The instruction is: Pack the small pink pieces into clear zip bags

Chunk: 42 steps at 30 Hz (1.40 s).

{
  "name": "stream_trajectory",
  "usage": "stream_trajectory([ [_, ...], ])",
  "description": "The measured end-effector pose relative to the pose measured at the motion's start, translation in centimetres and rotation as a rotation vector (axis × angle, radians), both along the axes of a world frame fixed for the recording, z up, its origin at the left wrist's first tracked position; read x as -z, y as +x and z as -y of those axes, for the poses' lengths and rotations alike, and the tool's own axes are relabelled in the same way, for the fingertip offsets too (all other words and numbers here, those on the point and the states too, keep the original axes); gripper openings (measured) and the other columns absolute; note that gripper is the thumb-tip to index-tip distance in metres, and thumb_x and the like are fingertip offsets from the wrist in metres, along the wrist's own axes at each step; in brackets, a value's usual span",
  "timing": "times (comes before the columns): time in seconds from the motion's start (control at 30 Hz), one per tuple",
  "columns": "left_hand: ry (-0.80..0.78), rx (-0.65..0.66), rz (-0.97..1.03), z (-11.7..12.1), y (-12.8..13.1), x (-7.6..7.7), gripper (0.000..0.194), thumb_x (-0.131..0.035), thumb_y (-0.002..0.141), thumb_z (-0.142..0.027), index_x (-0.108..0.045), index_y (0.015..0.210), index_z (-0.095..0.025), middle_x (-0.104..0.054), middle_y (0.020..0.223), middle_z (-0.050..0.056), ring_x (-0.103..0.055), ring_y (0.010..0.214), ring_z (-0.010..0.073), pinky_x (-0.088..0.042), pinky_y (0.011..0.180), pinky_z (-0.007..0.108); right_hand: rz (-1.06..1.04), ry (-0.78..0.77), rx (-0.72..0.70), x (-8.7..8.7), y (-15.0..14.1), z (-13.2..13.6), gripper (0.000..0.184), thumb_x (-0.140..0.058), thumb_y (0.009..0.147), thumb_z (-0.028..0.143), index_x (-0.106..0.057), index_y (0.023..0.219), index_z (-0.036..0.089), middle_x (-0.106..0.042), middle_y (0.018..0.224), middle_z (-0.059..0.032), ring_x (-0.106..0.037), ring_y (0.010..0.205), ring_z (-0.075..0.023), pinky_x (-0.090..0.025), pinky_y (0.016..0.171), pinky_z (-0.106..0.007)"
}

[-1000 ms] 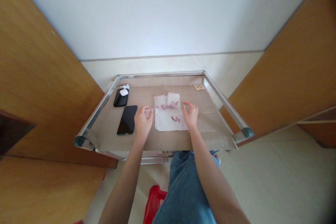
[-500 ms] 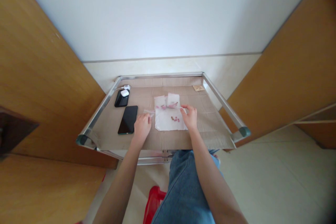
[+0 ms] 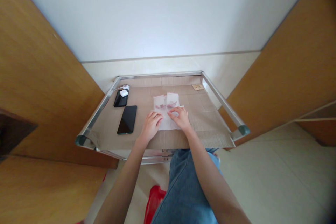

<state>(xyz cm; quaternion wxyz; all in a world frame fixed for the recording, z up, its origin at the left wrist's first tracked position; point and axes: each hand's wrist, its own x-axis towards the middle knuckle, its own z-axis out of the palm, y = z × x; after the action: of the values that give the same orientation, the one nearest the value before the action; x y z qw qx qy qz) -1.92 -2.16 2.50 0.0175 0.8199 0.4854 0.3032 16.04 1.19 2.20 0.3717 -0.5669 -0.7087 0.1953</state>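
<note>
A white paper sheet (image 3: 165, 125) lies on the cardboard-covered top in front of me. On its far part are two small clear plastic bags with pinkish pieces in them, a left bag (image 3: 158, 101) and a right bag (image 3: 172, 98). My left hand (image 3: 151, 125) is over the sheet's left edge, fingers curled toward the thumb; what they hold is hidden. From the right, my right hand (image 3: 180, 118) reaches over the sheet, thumb and forefinger pinched together near the bags. Anything in that pinch is too small to make out. The loose pink pieces on the paper are covered by my right hand.
To the left lie a large black phone (image 3: 127, 119) and a smaller black phone (image 3: 118, 101) with a white earbud case (image 3: 124, 93) on it. A white charger (image 3: 126, 87) sits behind. A small tan packet (image 3: 197, 87) is far right. Metal rails (image 3: 223, 103) edge the top.
My left hand has moved right onto the paper, and the clear bag beside it no longer shows on the cardboard. My right hand has shifted left over the loose pink pieces, its fingers now pinched.
</note>
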Motion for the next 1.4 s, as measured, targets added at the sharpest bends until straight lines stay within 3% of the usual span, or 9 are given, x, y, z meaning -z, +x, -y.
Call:
stream_trajectory([
  [0.1,-0.023,0.012,-0.019,0.2,0.1,0.1,0.018,-0.046,0.087,-0.023,-0.063,0.090,-0.022,-0.063,0.101,0.005,-0.053,0.098,0.0209,-0.041,0.089,0.038,-0.002,-0.020,-0.017,0.0,-0.1,0.0,0.017,-0.058,0.078,0.040,-0.068,0.077,0.026,-0.069,0.093,0.0000,-0.056,0.097,-0.0220,-0.035,0.087,-0.038],
  [0.17,-0.027,-0.013,-0.002,0.3,0.3,0.2,0.019,-0.052,0.084,-0.026,-0.060,0.100,-0.022,-0.061,0.107,0.006,-0.052,0.102,0.0222,-0.041,0.091,0.039,-0.014,-0.026,-0.030,0.0,-0.1,-0.1,0.015,-0.058,0.078,0.037,-0.068,0.075,0.026,-0.069,0.091,0.0001,-0.057,0.094,-0.0209,-0.036,0.087,-0.038],
  [0.3,-0.013,-0.098,0.083,-0.2,1.1,0.5,0.071,-0.066,0.072,-0.040,-0.036,0.132,-0.019,-0.049,0.128,0.013,-0.044,0.119,0.0271,-0.037,0.097,0.042,-0.039,-0.029,-0.057,0.1,0.0,-0.3,0.014,-0.059,0.077,0.034,-0.068,0.073,0.025,-0.069,0.090,-0.0003,-0.059,0.091,-0.0195,-0.039,0.087,-0.036],
  [0.4,-0.050,-0.104,0.056,-1.0,1.6,0.8,0.082,-0.067,0.068,-0.048,-0.031,0.135,-0.020,-0.047,0.131,0.015,-0.043,0.122,0.0295,-0.035,0.098,0.044,-0.050,-0.027,-0.078,0.5,0.0,-0.5,0.014,-0.059,0.077,0.034,-0.069,0.073,0.025,-0.070,0.090,-0.0010,-0.060,0.090,-0.0197,-0.040,0.088,-0.037],
  [0.57,-0.089,-0.081,0.061,-2.0,1.6,1.7,0.076,-0.065,0.069,-0.054,-0.038,0.131,-0.019,-0.052,0.127,0.014,-0.046,0.119,0.0297,-0.035,0.097,0.045,-0.084,-0.048,-0.085,0.9,0.2,-0.8,0.015,-0.058,0.077,0.034,-0.069,0.072,0.025,-0.071,0.087,-0.0007,-0.061,0.089,-0.0204,-0.041,0.087,-0.038],
  [0.77,-0.087,-0.072,0.061,-1.8,1.7,1.9,0.072,-0.065,0.069,-0.054,-0.042,0.127,-0.019,-0.054,0.125,0.014,-0.048,0.115,0.0292,-0.035,0.096,0.045,-0.076,0.014,-0.021,0.3,0.6,-0.5,0.018,-0.062,0.072,0.032,-0.067,0.088,0.026,-0.068,0.095,-0.0002,-0.058,0.092,-0.0213,-0.039,0.087,-0.039],
  [1.07,-0.064,-0.088,0.012,-1.4,1.9,1.5,0.063,-0.063,0.073,-0.048,-0.045,0.124,-0.018,-0.056,0.121,0.013,-0.050,0.111,0.0286,-0.035,0.094,0.043,0.036,0.040,-0.113,0.2,0.3,0.2,0.013,-0.064,0.072,0.039,-0.071,0.075,0.028,-0.067,0.095,-0.0011,-0.054,0.095,-0.0221,-0.035,0.086,-0.039],
  [1.4,-0.044,-0.077,0.005,-1.4,1.9,1.5,0.059,-0.061,0.075,-0.050,-0.047,0.122,-0.018,-0.059,0.117,0.012,-0.051,0.107,0.0278,-0.036,0.091,0.042,-0.178,0.020,-0.195,0.4,0.3,-0.5,0.011,-0.060,0.075,0.029,-0.067,0.070,0.022,-0.069,0.088,-0.0027,-0.060,0.090,-0.0195,-0.036,0.088,-0.036],
])
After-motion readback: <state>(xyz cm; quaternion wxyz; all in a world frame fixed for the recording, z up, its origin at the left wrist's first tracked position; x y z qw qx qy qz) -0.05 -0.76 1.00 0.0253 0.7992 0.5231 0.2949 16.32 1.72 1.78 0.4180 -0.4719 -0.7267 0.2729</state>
